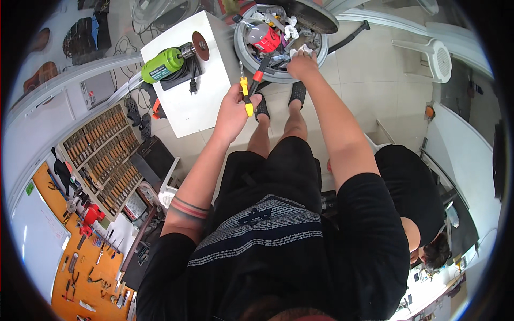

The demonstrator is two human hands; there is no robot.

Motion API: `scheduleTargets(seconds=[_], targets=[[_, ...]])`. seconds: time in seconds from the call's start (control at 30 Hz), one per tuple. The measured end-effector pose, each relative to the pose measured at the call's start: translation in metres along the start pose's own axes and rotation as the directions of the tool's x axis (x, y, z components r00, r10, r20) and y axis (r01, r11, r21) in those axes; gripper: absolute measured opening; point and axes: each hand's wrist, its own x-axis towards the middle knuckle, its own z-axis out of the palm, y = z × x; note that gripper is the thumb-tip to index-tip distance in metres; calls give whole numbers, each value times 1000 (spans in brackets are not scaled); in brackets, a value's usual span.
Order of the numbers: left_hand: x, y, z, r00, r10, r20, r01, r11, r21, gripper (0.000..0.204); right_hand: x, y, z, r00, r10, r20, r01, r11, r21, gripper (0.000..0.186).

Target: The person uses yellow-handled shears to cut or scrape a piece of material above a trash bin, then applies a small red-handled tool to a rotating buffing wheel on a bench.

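My left hand is closed around a screwdriver with a yellow and black handle, its metal tip pointing away from me. A red and black tool-like piece extends from the same hand toward the bin; its kind is unclear. My right hand reaches to the near right rim of a round grey trash bin. Its fingers are closed on a crumpled white tissue. Inside the bin lie a clear plastic bottle with a red label and crumpled white paper.
A green power tool with a brown disc rests on a white cabinet at left. The bin's dark lid stands raised. A white stool is far right. Another person bends over a bench at right. Racked tools stand left.
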Motion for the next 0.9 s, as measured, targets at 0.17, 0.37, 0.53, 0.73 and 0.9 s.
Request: scheduleTargets(seconds=[0.17,0.37,0.53,0.73,0.9], targets=[[-3,2,-6,1000,29,0,-29,999,-21,46,-32,11,-7,991,-104,-86,101,994,-40,51],[-2,-10,-15,997,69,-29,-69,998,4,47,-50,0,-23,952,-87,-294,80,996,-34,52],[2,-14,-8,997,75,-27,-76,997,-15,43,-32,14,-7,859,-215,-465,140,971,-192,54],[4,-24,-14,996,75,-55,-76,997,-13,43,-20,4,-16,925,-240,-296,126,925,-357,50],[7,-23,-9,997,61,-53,-62,998,-20,42,-12,29,9,939,-218,-267,114,927,-358,49]])
